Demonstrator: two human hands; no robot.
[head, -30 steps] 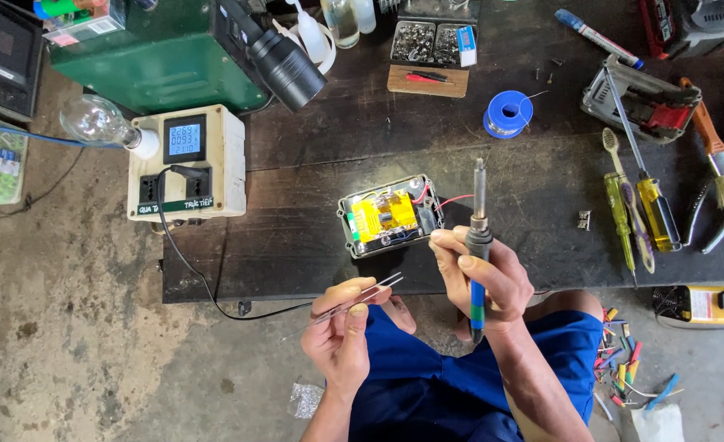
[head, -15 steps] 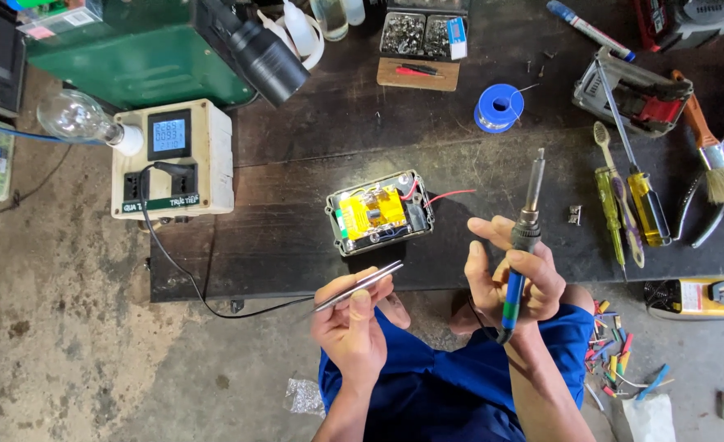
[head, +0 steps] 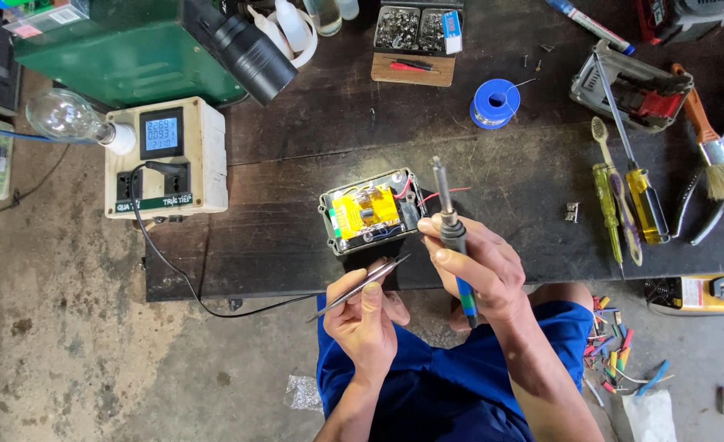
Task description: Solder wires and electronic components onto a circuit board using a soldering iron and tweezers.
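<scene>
Gripping the iron [head: 452, 237] in the right hand [head: 481, 270] and tweezers [head: 362, 285] in the left hand [head: 366, 319], both beside the pack [head: 370, 211] at the desk [head: 313, 147] edge, risks the tip touching its red wires.

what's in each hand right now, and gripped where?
Right hand: soldering iron, gripped around the handle, tip pointing up and away. Left hand: tweezers, pinched near mid-length, tips toward the open battery pack.
</scene>
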